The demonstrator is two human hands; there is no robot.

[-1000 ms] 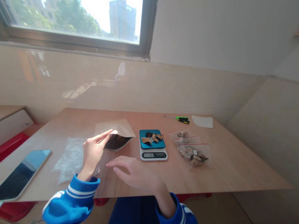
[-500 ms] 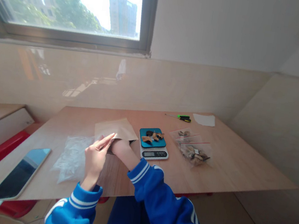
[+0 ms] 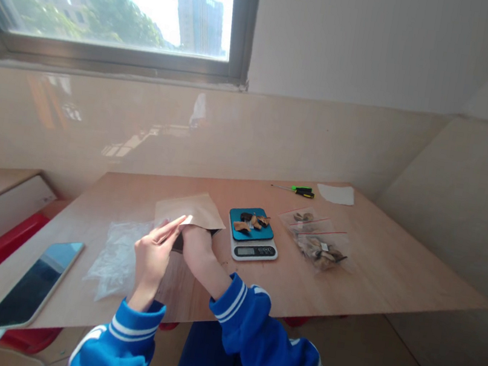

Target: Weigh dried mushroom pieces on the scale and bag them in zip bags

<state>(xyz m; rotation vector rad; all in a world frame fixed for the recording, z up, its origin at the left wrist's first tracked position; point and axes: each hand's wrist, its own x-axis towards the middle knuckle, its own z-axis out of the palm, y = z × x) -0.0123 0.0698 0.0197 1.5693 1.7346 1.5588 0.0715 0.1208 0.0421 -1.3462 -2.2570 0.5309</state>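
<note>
The kraft paper pouch lies flat on the plywood tabletop, just above and ahead of both hands, left of centre in the frame, with its long axis running roughly left to right. The right hand is the nearer of the two: its forearm reaches up and to the left from a blue sleeve, and the fingers disappear under or inside the pouch's lower edge, so I cannot tell whether they are clenched or what they grasp. A dark shape shows beside the wrist at that edge, too shaded to identify. The left hand is raised beside it, open, with its fingers straight and slanting up and to the right, their tips at the pouch's lower edge. It seems to grasp nothing, though any light touch on the paper is hard to judge. A crumpled clear plastic bag lies just left of the left hand, and a smartphone sits at the lower left. To the right stands a digital kitchen scale with dried brown pieces on its teal tray, beside two red-sealed zip bags.
</note>
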